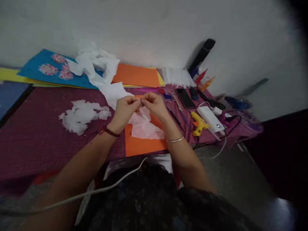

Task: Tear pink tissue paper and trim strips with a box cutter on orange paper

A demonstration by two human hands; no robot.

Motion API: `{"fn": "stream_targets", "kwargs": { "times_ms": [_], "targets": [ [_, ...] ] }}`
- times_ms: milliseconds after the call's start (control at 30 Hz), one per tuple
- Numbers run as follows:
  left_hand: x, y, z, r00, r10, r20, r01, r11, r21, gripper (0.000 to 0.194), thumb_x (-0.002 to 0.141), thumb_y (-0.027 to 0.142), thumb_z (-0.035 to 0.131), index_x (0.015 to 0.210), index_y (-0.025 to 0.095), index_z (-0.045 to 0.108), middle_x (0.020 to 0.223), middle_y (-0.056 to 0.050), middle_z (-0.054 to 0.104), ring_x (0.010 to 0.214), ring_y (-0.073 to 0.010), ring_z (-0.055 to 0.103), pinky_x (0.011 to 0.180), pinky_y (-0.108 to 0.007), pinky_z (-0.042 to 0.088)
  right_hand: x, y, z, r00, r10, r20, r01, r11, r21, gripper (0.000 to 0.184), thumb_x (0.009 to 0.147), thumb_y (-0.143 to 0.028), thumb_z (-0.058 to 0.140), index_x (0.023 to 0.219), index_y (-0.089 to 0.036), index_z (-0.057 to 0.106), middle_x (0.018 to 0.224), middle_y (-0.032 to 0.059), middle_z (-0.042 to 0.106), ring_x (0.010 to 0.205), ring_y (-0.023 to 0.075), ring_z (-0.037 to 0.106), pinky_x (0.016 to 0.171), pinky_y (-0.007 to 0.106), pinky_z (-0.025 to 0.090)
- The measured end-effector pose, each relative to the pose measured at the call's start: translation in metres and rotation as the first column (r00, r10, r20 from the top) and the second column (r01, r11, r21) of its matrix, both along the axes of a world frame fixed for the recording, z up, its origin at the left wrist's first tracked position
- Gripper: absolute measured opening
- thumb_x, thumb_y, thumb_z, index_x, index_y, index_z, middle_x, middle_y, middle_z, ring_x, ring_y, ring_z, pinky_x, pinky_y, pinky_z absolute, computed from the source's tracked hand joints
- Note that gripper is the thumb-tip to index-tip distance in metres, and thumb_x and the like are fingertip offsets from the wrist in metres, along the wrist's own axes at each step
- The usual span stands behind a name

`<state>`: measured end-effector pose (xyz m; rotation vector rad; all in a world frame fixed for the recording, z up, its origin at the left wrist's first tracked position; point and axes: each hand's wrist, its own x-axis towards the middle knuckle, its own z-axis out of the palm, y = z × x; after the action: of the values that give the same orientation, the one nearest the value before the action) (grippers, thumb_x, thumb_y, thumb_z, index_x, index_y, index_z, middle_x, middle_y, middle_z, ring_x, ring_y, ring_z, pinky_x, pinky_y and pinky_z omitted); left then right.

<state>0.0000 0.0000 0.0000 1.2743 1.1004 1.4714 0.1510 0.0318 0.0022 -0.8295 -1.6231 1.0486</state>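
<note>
My left hand and my right hand meet at the fingertips, both closed in a pinch on a piece of white tissue paper. The pinched edge is mostly hidden by the fingers. The rest of the piece hangs down over an orange sheet at the table's front edge. To the left lies a loose heap of torn tissue pieces. A longer crumpled tissue strip runs from the wall down towards my left hand.
A blue sheet with pink-white tufts and another orange sheet lie at the back. On the right are a phone, a yellow glue gun, a white power strip and cables. A white cord crosses my lap.
</note>
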Motion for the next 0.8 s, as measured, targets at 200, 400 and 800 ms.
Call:
{"fn": "stream_targets", "kwargs": {
  "times_ms": [200, 400, 800],
  "targets": [
    [0.0028, -0.0015, 0.0006, 0.999, 0.024, 0.022, -0.024, 0.999, -0.030, 0.011, 0.072, 0.017, 0.068, 0.061, 0.016, 0.065, 0.060, 0.002, 0.060, 0.053, -0.0089, 0.054, 0.052, -0.020, 0.047, -0.0001, 0.0012, -0.0059, 1.000, 0.002, 0.018, -0.002, 1.000, -0.012, 0.008, 0.079, -0.027, 0.066, 0.077, -0.021, 0.060, 0.073, -0.0022, 0.063, 0.070, 0.0126, 0.058, 0.069, 0.028, 0.047],
    [0.0076, -0.0028, 0.0065, 0.998, 0.039, 0.040, -0.036, 0.997, -0.066, 0.012, 0.072, 0.011, 0.065, 0.061, 0.015, 0.065, 0.059, 0.002, 0.060, 0.053, -0.0084, 0.053, 0.052, -0.020, 0.047, 0.0007, 0.0037, -0.0081, 1.000, -0.001, 0.020, 0.001, 1.000, -0.008, 0.006, 0.080, -0.024, 0.065, 0.077, -0.020, 0.061, 0.074, -0.0006, 0.064, 0.071, 0.0133, 0.059, 0.068, 0.029, 0.048],
    [-0.0015, -0.0036, 0.0021, 0.965, 0.109, -0.241, -0.085, 0.991, 0.107, 0.012, 0.079, 0.016, 0.065, 0.067, 0.017, 0.070, 0.065, 0.000, 0.064, 0.063, -0.0124, 0.055, 0.059, -0.024, 0.043, 0.0044, -0.0022, -0.0035, 0.994, -0.001, 0.111, -0.009, 0.996, 0.092, 0.014, 0.083, -0.033, 0.068, 0.082, -0.020, 0.064, 0.080, 0.0001, 0.068, 0.074, 0.0141, 0.060, 0.074, 0.030, 0.049]
  ]
}}
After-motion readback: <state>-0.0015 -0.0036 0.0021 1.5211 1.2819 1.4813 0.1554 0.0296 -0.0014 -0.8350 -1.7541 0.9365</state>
